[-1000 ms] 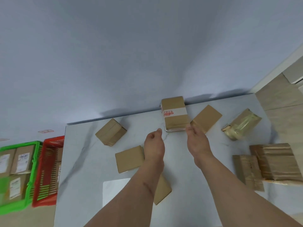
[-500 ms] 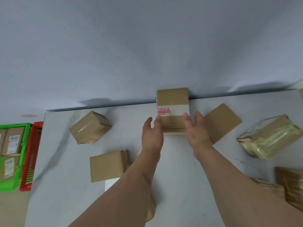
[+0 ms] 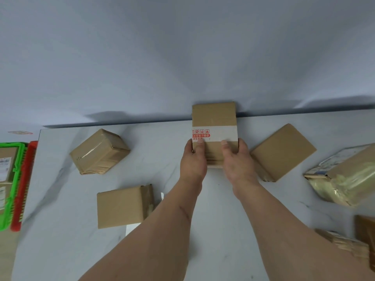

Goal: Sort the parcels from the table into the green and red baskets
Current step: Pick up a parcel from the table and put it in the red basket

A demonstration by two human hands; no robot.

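Item 1: taped parcel (image 3: 214, 122), brown cardboard, white band with red print across its middle. It lies at the far edge of the table (image 3: 60, 230), against the wall, and both hands grip its near end.

Left hand (image 3: 193, 162): thumb curled over the top face at the left corner, the other fingers down the left side. Right hand (image 3: 239, 163): thumb on top at the band's lower edge, fingers wrapped round the right side.

Item 2: flat parcel (image 3: 284, 151), plain brown, set at an angle just right of the right hand.

Item 3: plastic-wrapped parcel (image 3: 345, 177), further right, near the frame edge.

Item 4: cube parcel (image 3: 99, 152), taped, left of the hands and well apart from them.

Item 5: square parcel (image 3: 121, 205), near side of the table, just left of the left forearm.

Items 6 and 7: 2 blurred parcels at lower right; detail cannot be told.

Off the table's left end: red basket (image 3: 24, 189), with the green basket (image 3: 11, 179) beside it, holding labelled parcels.
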